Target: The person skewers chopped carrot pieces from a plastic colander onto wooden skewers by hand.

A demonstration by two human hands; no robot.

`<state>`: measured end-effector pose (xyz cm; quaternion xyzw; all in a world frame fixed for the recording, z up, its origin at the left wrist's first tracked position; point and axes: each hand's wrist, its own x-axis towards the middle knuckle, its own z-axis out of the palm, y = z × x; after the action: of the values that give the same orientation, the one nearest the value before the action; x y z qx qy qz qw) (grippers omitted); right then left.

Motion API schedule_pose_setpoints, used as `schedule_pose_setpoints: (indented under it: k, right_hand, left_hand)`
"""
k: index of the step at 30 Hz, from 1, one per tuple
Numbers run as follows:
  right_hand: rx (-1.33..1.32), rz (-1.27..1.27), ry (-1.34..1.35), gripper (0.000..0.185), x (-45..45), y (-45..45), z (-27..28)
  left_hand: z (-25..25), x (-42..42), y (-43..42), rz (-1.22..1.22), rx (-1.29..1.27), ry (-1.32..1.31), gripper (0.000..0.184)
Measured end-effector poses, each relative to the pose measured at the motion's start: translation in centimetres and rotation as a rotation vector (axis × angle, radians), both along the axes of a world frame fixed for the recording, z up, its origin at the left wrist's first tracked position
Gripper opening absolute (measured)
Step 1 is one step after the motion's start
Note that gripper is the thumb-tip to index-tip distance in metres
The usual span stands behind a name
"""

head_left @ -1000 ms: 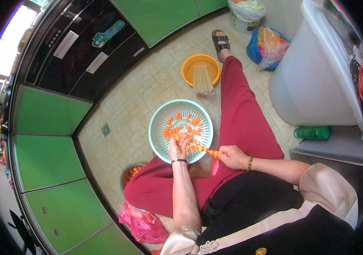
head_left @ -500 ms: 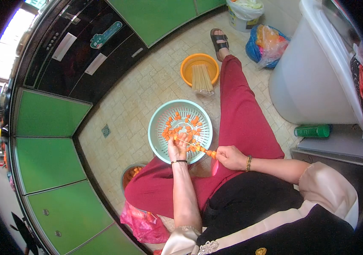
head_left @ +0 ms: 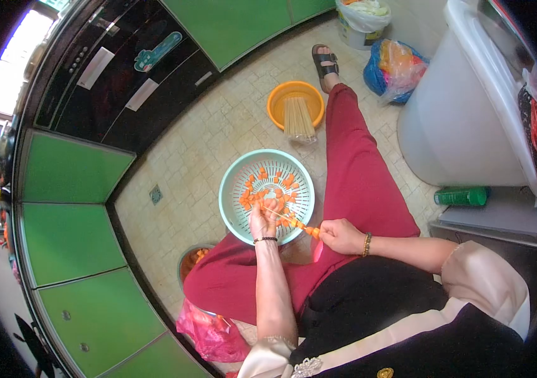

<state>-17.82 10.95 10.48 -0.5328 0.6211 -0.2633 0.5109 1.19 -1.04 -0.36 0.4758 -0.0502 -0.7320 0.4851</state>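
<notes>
Over the near rim of a pale green colander (head_left: 231, 218) is my left hand (head_left: 264, 220), fingers bent around the thin end of a wooden skewer (head_left: 274, 212). Several orange carrot chunks (head_left: 290, 181) lie in the colander. The skewer slants down to the right and carries several threaded carrot pieces (head_left: 298, 224) on its lower part. My right hand (head_left: 338, 236) is closed on the skewer's loaded end, beside the last pieces, above my lap. What lies inside the right fist is hidden.
An orange basin (head_left: 275, 118) with a pack of skewers (head_left: 299, 120) stands beyond the colander. A metal bowl of carrots (head_left: 185, 263) and a pink bag (head_left: 209, 337) are by my left knee. At the right are a large white tub (head_left: 445, 120) and a green can (head_left: 462, 196).
My right hand and the threaded carrot pieces have shifted slightly. My left hand stays over the colander, still at the skewer's thin end.
</notes>
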Motion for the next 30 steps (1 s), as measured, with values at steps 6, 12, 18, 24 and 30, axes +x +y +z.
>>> schedule_pose_setpoints:
  k: [6,12,18,24,30]
  right_hand:
    - [0.027,0.324,0.169,0.03,-0.6,0.0,0.5]
    - [-0.626,-0.208,-0.308,0.061,-3.3,-4.3,14.8]
    - [-1.133,-0.478,-0.416,0.083,-4.8,-5.2,25.2]
    - [-1.182,-0.357,-0.238,0.081,-5.7,-4.1,26.2]
    - [-1.18,-0.277,-0.147,0.079,-5.6,-4.0,26.0]
  left_hand:
    - [-0.2,-0.2,0.5,0.033,0.121,0.203,0.02]
    - [0.5,-0.8,0.5,0.019,0.234,0.191,0.015]
    - [0.3,-0.8,0.3,-0.019,0.216,0.244,0.011]
    - [0.6,-0.8,0.6,0.017,0.212,0.194,0.015]
    - [-0.1,-0.9,0.2,0.007,0.209,0.165,0.017]
